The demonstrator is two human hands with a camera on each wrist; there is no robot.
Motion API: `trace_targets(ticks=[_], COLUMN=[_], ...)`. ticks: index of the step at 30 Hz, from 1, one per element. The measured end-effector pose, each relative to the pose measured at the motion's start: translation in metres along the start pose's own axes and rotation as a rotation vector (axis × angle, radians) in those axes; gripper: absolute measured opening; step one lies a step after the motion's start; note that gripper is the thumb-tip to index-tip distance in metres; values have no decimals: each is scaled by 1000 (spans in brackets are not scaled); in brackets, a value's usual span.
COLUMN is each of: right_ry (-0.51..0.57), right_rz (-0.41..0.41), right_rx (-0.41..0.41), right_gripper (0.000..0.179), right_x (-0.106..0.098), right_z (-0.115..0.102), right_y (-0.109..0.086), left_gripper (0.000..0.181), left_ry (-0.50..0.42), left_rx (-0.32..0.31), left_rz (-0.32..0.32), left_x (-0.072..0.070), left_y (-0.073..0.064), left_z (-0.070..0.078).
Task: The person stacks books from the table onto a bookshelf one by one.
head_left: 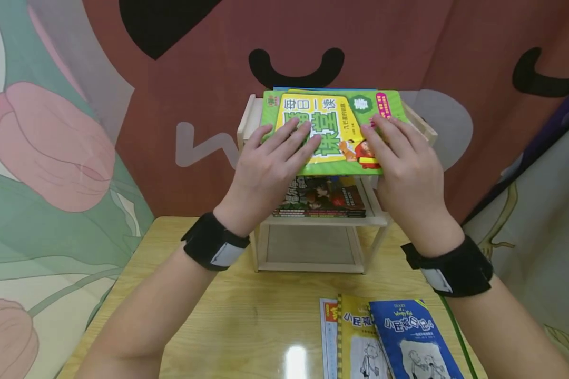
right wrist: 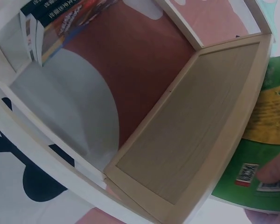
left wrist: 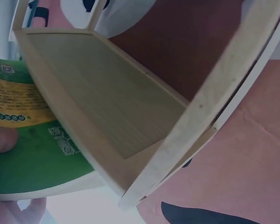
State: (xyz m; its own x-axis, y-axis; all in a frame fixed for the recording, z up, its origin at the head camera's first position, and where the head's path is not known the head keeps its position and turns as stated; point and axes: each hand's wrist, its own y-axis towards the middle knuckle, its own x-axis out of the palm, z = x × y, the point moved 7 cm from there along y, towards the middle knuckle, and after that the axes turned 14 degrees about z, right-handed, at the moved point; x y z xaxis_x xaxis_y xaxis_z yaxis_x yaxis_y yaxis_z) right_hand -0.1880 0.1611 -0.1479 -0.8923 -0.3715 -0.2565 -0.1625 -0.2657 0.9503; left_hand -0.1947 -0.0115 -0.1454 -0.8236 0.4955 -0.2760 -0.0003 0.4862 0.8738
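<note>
Fingers (head_left: pixel 305 152) of the left hand (head_left: pixel 265 173) and right hand (head_left: pixel 410 173), slightly spread, pinch a green book (head_left: pixel 339 131) against thumbs (left wrist: pixel 2 139) beneath. It overhangs the front edge of the top shelf (left wrist: pixel 107 88). Judged hazards: a loosened grip could let it tip forward; uneven pushing could skew it into the side rail (head_left: pixel 422 123), or shift the blue-edged item (head_left: pixel 322 88) beyond it.

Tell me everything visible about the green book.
The green book looks like a glossy paperback, front cover up: yellow panel, large Chinese lettering, cartoon figure lower right; printed codes on the back. It is roughly level at the wooden rack's top, overhanging the front. Left grip and right grip hold it, fingers above, thumbs below.
</note>
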Motion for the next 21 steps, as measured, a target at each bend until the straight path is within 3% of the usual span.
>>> trace_targets(ticks=[7,16,21], right_ry=[-34,44,131], right_rz=[-97,-221,-282], right_rx=[5,99,36], right_gripper=[49,54,61], right_x=[4,-1,-5], right_z=[-1,9,12], right_y=[7,6,4], left_gripper=[38,41,44], left_ry=[-55,-274,-319], left_rx=[-35,-92,-59], left_rz=[-51,-59,-64], left_x=[6,-4,-7], left_y=[-1,1,0], left_z=[-10,-18,-18])
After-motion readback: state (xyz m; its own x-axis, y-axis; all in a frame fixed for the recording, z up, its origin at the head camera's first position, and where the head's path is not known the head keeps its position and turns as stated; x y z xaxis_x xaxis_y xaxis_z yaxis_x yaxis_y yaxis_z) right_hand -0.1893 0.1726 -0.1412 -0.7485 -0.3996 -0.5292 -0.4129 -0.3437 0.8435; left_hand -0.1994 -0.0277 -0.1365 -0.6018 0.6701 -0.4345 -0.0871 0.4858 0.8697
